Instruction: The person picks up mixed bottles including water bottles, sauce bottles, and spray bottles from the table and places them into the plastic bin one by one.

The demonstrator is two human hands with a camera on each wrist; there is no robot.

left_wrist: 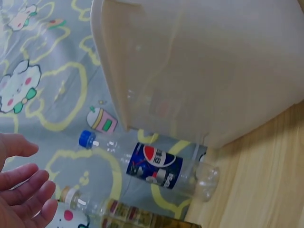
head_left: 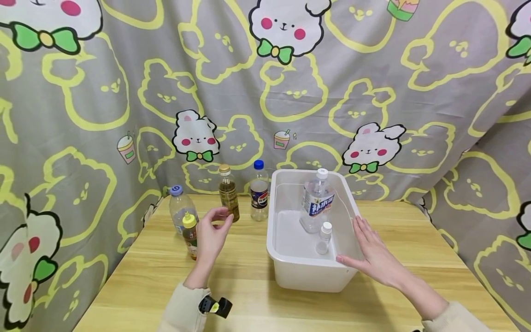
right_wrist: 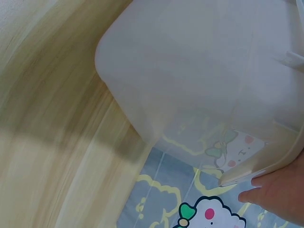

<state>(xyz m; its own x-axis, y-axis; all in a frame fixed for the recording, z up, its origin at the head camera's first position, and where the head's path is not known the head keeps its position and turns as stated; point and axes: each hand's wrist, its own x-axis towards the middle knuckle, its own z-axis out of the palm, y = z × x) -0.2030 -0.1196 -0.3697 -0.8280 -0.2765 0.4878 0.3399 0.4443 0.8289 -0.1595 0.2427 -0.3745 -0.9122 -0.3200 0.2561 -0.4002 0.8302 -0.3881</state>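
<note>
My left hand (head_left: 212, 233) hovers over the left part of the table with its fingers loosely bent and nothing between them. Nearest to it stand a bottle of amber liquid with a gold cap (head_left: 229, 196) and a small yellow-capped sauce bottle (head_left: 190, 235), which the hand partly covers. In the left wrist view, an empty blue-capped Pepsi bottle (left_wrist: 154, 164) stands beside the amber one. My right hand (head_left: 375, 253) rests on the near right corner of a white plastic bin (head_left: 303, 274), fingers along the rim. Inside it stand a large clear bottle (head_left: 319, 205) and a small white-capped bottle (head_left: 324, 240).
A clear bottle with a blue-violet cap (head_left: 180, 207) stands behind the sauce bottle at the left. All of this is on a wood-grain table (head_left: 244, 286). A grey patterned curtain (head_left: 236, 87) hangs behind the table and along its sides.
</note>
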